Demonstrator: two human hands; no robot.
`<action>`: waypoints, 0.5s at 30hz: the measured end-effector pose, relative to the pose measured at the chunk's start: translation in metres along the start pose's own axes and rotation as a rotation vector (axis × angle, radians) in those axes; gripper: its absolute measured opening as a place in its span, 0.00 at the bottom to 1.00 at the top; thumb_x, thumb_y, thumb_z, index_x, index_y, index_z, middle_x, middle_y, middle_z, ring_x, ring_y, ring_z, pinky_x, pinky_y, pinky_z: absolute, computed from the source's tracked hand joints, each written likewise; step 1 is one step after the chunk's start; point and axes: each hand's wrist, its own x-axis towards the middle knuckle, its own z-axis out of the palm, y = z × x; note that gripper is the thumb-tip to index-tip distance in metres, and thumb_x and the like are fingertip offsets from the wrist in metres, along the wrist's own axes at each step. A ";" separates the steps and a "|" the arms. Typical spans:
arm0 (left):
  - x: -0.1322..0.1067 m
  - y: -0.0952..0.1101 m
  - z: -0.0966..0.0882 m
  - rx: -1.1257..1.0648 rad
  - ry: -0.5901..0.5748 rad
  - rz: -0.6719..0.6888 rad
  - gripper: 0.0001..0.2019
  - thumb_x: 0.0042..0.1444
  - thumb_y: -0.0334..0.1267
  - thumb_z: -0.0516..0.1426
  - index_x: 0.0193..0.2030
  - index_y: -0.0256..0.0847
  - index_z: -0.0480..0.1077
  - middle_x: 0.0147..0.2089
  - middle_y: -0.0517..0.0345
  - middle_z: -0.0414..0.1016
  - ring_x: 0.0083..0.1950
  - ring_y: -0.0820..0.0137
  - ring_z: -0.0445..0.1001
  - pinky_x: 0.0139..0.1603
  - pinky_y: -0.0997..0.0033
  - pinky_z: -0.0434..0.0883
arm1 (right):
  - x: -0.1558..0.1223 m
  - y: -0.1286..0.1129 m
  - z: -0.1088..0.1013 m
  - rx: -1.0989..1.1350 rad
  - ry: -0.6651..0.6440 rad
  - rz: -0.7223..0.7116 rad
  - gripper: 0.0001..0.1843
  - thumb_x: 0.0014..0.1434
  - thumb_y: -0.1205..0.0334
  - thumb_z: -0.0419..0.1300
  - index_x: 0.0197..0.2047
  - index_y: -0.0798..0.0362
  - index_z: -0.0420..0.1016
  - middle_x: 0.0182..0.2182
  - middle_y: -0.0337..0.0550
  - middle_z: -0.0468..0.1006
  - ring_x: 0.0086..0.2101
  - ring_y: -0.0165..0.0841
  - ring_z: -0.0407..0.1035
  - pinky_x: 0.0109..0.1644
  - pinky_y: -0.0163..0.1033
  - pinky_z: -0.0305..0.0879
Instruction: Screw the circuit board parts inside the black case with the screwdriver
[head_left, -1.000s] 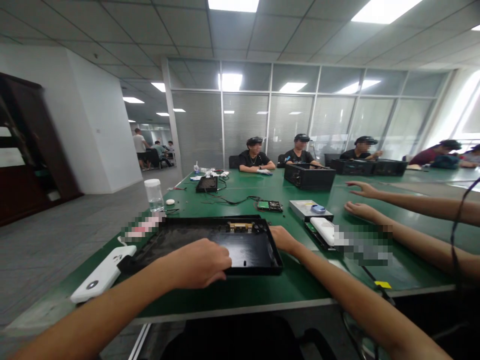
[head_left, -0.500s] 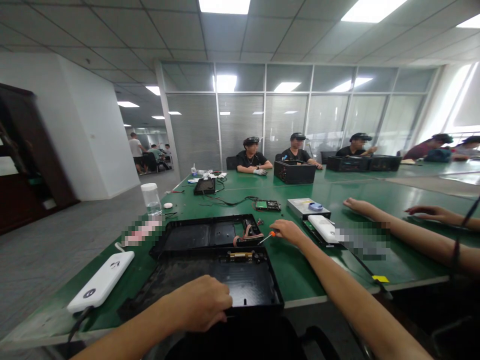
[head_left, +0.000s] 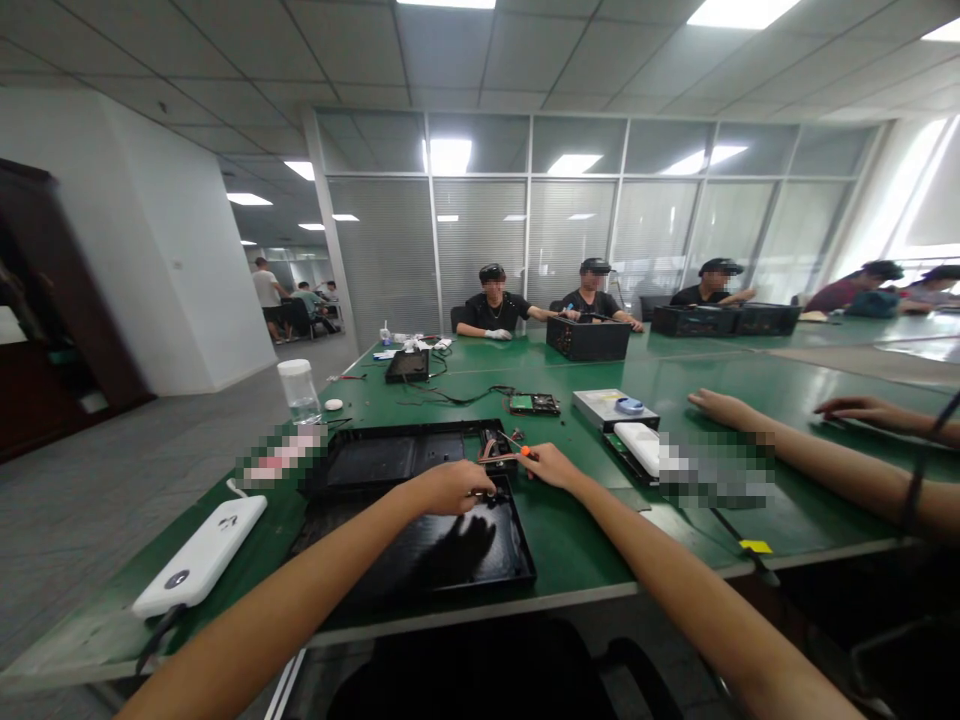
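A black open casing lies on the green table in two hinged-looking halves: the far half (head_left: 390, 455) and the near shiny half (head_left: 450, 560). My left hand (head_left: 450, 488) is over the far right part of the near half, its fingers curled together by a small dark fitting; what they grip is hidden. In my right hand (head_left: 553, 468) is a screwdriver (head_left: 527, 452) with an orange handle, its shaft pointing up and left over the casing's right end. Striped ribbon wires (head_left: 495, 459) run there, between my two hands.
On the left stand a white power bank (head_left: 201, 555) and a clear bottle (head_left: 300, 392). A hard drive (head_left: 534, 404) lies beyond my right hand. Right of it are a metal drive (head_left: 611, 405) and a white device (head_left: 637, 447). A co-worker's arm (head_left: 780, 455) rests at right.
My left hand has moved forward from the casing's front edge to its far right part. The near half has shifted away and left. My right hand has come slightly left, the screwdriver turned upward.
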 end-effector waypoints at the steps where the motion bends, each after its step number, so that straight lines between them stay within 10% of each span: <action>1: 0.009 -0.004 0.006 0.085 0.048 0.045 0.14 0.49 0.30 0.54 0.44 0.41 0.68 0.41 0.55 0.69 0.44 0.68 0.66 0.46 0.72 0.62 | -0.001 -0.001 -0.001 -0.001 -0.007 -0.026 0.28 0.54 0.44 0.46 0.18 0.58 0.71 0.16 0.42 0.71 0.19 0.28 0.61 0.27 0.32 0.52; 15: 0.016 -0.010 0.043 0.352 0.235 0.210 0.09 0.57 0.31 0.48 0.37 0.40 0.70 0.41 0.52 0.67 0.44 0.69 0.64 0.46 0.68 0.61 | 0.000 0.020 -0.005 -0.089 0.075 -0.054 0.24 0.52 0.47 0.49 0.21 0.59 0.71 0.15 0.37 0.64 0.20 0.26 0.54 0.25 0.32 0.48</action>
